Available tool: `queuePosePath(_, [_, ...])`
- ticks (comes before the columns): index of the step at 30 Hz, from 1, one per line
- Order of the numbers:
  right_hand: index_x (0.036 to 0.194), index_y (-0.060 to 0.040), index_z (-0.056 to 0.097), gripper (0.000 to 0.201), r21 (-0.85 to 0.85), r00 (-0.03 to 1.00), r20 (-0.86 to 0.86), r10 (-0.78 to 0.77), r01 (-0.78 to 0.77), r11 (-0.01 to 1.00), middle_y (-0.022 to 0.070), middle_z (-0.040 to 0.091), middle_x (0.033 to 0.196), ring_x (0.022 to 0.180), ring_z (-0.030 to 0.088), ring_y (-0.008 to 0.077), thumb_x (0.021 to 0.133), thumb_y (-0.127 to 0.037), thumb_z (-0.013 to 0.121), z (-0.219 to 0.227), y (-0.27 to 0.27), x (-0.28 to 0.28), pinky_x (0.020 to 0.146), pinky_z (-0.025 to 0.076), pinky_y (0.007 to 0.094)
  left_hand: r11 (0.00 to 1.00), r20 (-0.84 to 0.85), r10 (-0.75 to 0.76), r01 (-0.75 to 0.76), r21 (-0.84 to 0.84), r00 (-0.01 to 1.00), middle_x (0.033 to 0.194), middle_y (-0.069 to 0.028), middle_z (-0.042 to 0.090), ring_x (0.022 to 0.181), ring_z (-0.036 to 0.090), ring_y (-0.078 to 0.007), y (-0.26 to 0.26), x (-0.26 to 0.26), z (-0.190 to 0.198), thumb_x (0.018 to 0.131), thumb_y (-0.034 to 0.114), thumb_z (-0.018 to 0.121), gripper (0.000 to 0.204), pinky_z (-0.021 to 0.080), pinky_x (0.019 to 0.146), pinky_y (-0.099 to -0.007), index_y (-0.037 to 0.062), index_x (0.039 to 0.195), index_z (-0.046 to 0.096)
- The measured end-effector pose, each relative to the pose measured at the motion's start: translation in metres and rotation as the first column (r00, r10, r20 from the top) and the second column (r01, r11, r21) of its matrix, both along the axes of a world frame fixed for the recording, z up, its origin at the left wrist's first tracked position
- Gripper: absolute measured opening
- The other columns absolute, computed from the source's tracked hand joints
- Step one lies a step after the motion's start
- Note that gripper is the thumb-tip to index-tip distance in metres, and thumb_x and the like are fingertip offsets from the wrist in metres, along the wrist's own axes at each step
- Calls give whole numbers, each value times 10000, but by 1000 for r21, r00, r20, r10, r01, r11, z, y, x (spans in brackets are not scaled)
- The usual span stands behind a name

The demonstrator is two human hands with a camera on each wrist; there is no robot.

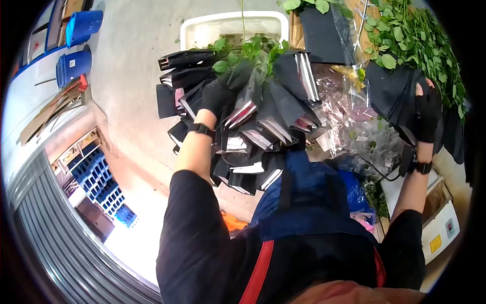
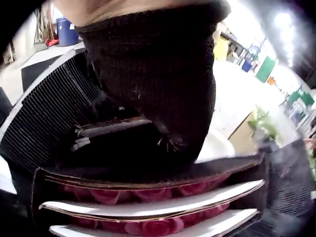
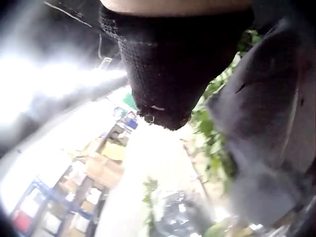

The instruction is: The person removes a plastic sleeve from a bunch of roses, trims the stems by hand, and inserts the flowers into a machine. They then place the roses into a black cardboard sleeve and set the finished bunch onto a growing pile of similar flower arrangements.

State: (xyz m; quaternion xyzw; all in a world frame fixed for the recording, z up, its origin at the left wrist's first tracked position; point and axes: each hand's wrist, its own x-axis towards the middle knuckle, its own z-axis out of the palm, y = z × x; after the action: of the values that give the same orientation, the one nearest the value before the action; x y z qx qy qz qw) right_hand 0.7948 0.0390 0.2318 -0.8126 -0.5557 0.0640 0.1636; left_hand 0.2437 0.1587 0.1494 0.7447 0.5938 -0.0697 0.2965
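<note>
In the head view my left hand (image 1: 216,95), in a black fingerless glove, lies among a pile of flower bunches in black ribbed wrapping (image 1: 288,101). Its fingers are lost against the dark wrapping. The left wrist view shows the glove reaching down right behind a bunch of pink-red roses (image 2: 155,227) layered with white card edges (image 2: 153,207). Over on the right, my right hand (image 1: 429,115), gloved the same way, rests at the edge of a black-wrapped bundle (image 1: 392,93), thumb and a fingertip bare and extended. The right wrist view shows grey wrapping (image 3: 266,98) beside that glove.
A white tub (image 1: 235,23) stands behind the pile. Leafy green stems (image 1: 425,45) fill the far right, with crumpled clear plastic (image 1: 364,131) between the two sides. Blue bins (image 1: 74,68) stand on the floor at left, and a white box (image 1: 440,230) sits near my right elbow.
</note>
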Motion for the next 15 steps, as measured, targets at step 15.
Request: queuePosePath(15, [1166, 29, 571, 553, 118, 466, -716, 520, -653, 748, 231, 596, 1135, 1083, 554, 360, 850, -424, 589, -68, 82, -400, 941, 422, 400, 967, -29, -190, 192, 165, 981, 865, -98, 622, 786, 620, -305, -42, -19, 210, 654, 57, 639, 485, 501, 648, -368, 124, 1134, 618])
